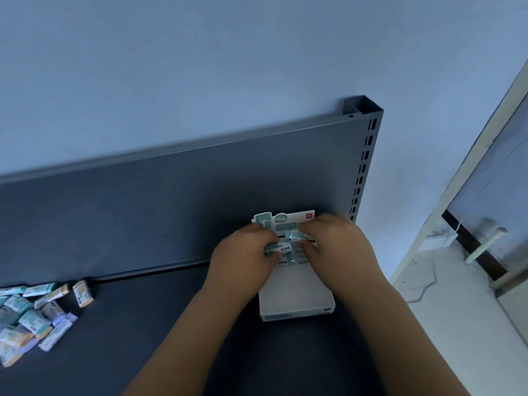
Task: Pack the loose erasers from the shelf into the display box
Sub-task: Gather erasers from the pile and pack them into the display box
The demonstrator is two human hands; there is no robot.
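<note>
The white display box (297, 295) stands on the dark shelf (143, 324) near its right end, its printed header card upright at the back. Several wrapped erasers (294, 254) lie packed in its far part. My left hand (243, 252) holds an eraser (273, 248) at the box's left side, fingers curled round it. My right hand (334, 241) pinches another eraser (297, 235) over the back row. A pile of loose erasers (31, 315) in teal and white wrappers lies at the shelf's far left.
The shelf's grey back panel (171, 195) rises behind the box, with a slotted upright post (365, 155) at the right. A pale blue wall is above. A door with a lever handle (483, 244) stands to the right of the shelf.
</note>
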